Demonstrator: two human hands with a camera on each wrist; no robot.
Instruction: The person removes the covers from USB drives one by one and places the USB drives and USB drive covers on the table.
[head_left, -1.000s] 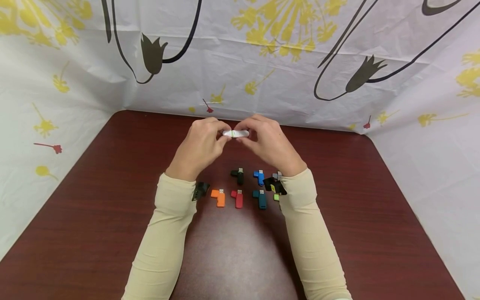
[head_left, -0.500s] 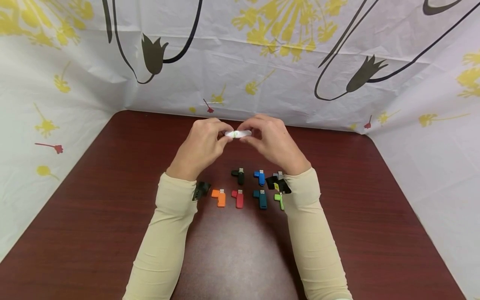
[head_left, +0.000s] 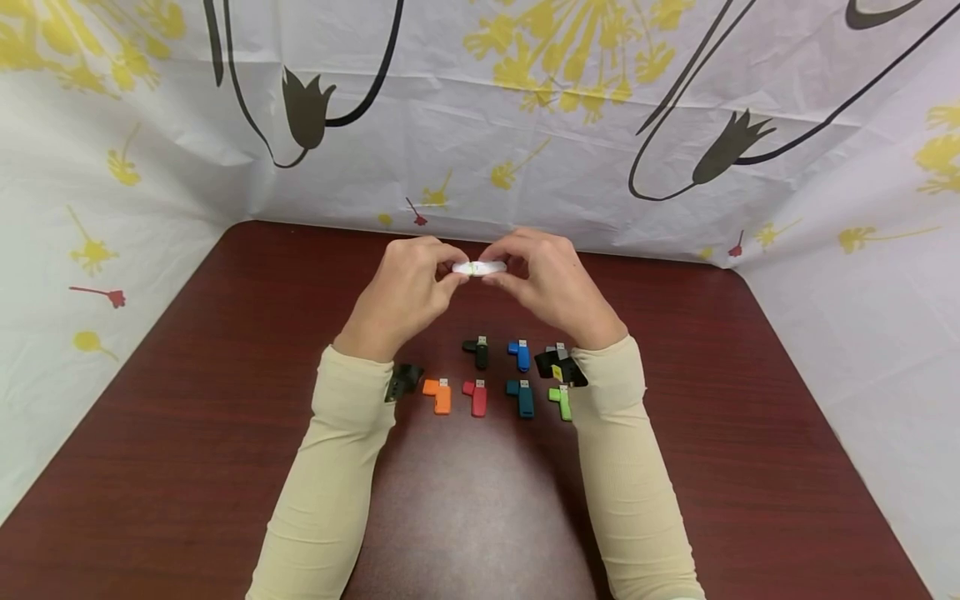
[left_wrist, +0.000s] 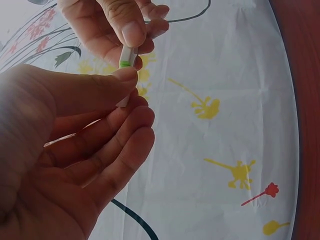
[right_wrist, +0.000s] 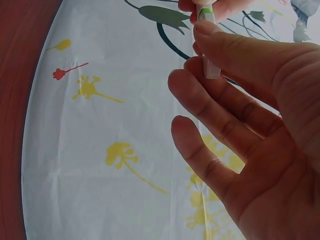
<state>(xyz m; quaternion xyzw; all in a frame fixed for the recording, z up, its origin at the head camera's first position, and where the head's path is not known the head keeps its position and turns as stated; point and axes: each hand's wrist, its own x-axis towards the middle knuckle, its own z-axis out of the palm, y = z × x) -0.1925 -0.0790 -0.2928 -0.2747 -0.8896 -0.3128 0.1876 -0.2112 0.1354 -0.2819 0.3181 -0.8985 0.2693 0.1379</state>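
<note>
Both hands meet above the far part of the table around a small white USB stick [head_left: 491, 267] with a green band across it. My left hand [head_left: 405, 279] pinches its left end between thumb and fingers. On the other end, the thumb and index finger of my right hand [head_left: 551, 279] pinch it too. In the left wrist view the green band of the white USB stick [left_wrist: 125, 64] shows between the two thumbs. The right wrist view has the stick's white end [right_wrist: 212, 71] poking out below the right thumb, the other fingers spread loosely.
Several USB sticks lie in two rows on the dark red table [head_left: 225, 433]: black [head_left: 481, 353], blue [head_left: 522, 356], grey [head_left: 560, 350], orange [head_left: 441, 397], red [head_left: 478, 398], teal [head_left: 524, 399] and lime green [head_left: 564, 402]. A patterned white sheet [head_left: 450, 125] surrounds the table's far sides.
Both hands and the white USB stick have shifted slightly right. The right forearm has swung outward, uncovering the lime green stick. The green band looked wider half a second ago than now.
</note>
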